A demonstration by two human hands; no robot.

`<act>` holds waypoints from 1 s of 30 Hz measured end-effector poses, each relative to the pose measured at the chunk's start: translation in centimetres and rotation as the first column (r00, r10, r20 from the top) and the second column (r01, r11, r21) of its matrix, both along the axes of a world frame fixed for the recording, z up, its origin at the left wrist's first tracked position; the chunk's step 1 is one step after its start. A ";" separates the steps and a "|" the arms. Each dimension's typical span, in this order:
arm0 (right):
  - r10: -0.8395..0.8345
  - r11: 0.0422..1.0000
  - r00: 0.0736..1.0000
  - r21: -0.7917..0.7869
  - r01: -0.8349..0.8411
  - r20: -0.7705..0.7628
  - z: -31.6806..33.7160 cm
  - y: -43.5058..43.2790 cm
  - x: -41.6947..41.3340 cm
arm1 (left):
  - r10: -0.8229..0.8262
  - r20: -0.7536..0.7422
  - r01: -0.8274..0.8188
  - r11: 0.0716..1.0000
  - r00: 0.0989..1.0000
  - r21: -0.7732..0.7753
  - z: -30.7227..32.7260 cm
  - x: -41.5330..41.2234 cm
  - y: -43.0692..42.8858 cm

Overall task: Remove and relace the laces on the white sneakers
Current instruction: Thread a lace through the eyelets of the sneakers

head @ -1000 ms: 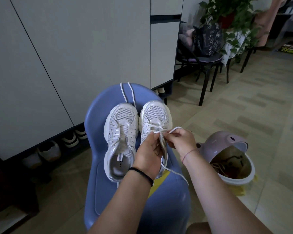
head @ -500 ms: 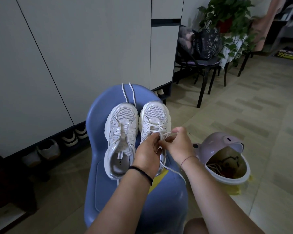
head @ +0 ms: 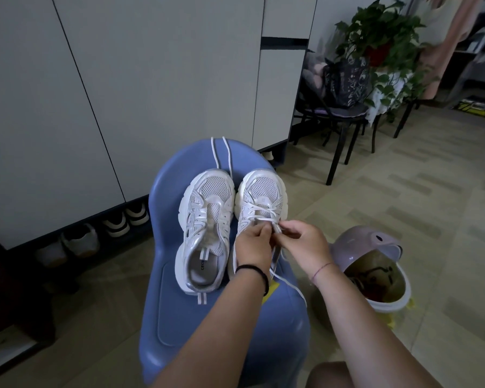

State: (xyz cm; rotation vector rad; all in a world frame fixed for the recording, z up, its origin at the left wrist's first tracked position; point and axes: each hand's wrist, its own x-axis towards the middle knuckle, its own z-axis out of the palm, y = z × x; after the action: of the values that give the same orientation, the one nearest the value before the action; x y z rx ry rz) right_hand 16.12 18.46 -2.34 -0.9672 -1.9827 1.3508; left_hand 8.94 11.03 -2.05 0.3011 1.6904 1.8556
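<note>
Blue plastic chair (head: 179, 317) at frame centre carries two white sneakers, toes toward the top. The frame-left sneaker (head: 207, 219) sits unlaced (a loose lace (head: 227, 155) drapes over the chair's upper edge). Over the half-laced frame-right sneaker (head: 259, 191), left hand (head: 254, 247) and right hand (head: 305, 242) meet, curled fingertips pinching its lace (head: 259, 210).

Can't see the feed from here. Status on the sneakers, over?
Left hand and right hand both pinching the lace on the part-laced sneaker. Other sneaker bare, a loose lace on the blue chair. Nothing in the way.
</note>
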 end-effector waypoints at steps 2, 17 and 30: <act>0.028 0.999 0.999 -0.031 -0.029 -0.035 -0.1 0.2 0.3 | 0.028 0.004 -0.028 1.000 1.000 0.009 0.1 0.2 0.1; -0.022 0.987 0.992 -0.159 0.001 -0.128 -1.1 0.8 0.3 | -0.014 -0.214 -0.024 0.985 0.977 -0.173 -0.1 0.5 -0.4; -0.129 0.975 0.985 -0.196 0.105 -0.114 -0.9 0.5 -0.1 | -0.045 -0.190 0.027 0.995 0.981 -0.097 3.0 -2.4 -5.7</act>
State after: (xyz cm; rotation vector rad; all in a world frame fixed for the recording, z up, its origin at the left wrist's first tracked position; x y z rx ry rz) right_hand 15.97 18.95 -3.23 -1.0395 -1.7001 1.5149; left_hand 6.51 5.32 0.94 0.4819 1.8823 1.7609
